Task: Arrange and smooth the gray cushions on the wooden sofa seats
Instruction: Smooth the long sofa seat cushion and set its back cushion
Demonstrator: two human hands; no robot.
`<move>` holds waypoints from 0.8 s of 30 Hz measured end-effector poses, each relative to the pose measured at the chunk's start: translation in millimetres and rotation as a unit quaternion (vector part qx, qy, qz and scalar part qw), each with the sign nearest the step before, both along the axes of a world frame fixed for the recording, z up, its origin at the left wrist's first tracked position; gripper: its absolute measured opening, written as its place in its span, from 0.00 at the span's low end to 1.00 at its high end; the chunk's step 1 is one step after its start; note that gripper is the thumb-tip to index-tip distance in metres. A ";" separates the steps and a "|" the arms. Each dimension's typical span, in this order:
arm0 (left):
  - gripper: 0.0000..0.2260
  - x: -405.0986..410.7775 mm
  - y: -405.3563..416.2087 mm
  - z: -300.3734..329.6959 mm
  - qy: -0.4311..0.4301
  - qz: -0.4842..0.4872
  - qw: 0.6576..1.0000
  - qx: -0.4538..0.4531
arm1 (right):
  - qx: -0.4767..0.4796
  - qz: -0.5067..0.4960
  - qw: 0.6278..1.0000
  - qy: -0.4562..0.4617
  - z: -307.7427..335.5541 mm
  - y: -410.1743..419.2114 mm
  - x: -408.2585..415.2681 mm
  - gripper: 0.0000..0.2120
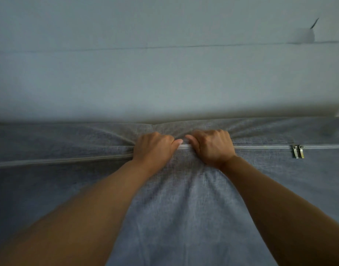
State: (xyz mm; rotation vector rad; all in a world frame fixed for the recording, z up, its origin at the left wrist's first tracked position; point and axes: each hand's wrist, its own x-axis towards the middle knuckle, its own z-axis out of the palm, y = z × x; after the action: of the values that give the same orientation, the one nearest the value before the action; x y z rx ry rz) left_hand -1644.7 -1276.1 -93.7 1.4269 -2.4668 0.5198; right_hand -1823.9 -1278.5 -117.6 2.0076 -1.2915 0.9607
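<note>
A large gray cushion (184,208) fills the lower half of the head view. A pale zipper line (59,160) runs across its far part, and two metal zipper pulls (298,151) hang at the right. My left hand (155,148) and my right hand (212,148) sit side by side at the middle of the zipper line. Both are clenched on the cushion's fabric, thumbs nearly touching. Creases fan out from the two grips toward me. The fingertips are buried in the fabric. No wooden seat shows.
Behind the cushion's far edge stands a pale wall (164,73) with a thin horizontal line (164,47) across it. A blurred light patch with a dark streak (306,34) sits at the upper right.
</note>
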 end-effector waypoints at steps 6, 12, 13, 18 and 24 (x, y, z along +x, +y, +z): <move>0.23 -4.5 -46.6 -4.8 0.033 -0.008 0.999 -0.013 | 0.035 0.025 0.999 -0.020 -8.4 -52.5 -7.7 0.22; 0.20 -2.8 -76.1 -14.4 0.092 -0.030 0.995 -0.040 | 0.033 0.026 0.999 -0.016 -15.0 -84.8 -10.0 0.23; 0.20 -2.7 -78.6 -17.4 0.109 -0.043 0.991 -0.057 | 0.029 0.023 0.999 -0.015 -15.7 -86.7 -10.3 0.22; 0.17 -2.5 -81.4 -24.3 0.153 -0.024 0.987 -0.050 | 0.029 -0.004 0.999 -0.019 -15.2 -83.0 -9.1 0.20; 0.22 16.0 -52.3 -37.1 0.143 0.038 0.986 -0.078 | 0.034 -0.071 0.995 -0.055 -18.6 -52.9 10.1 0.17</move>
State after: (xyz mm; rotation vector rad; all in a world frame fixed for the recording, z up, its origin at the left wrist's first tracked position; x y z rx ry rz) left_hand -1628.7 -1328.4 -130.7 1.4277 -2.1090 0.4746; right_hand -1813.8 -1331.4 -136.2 1.9060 -1.5242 0.9842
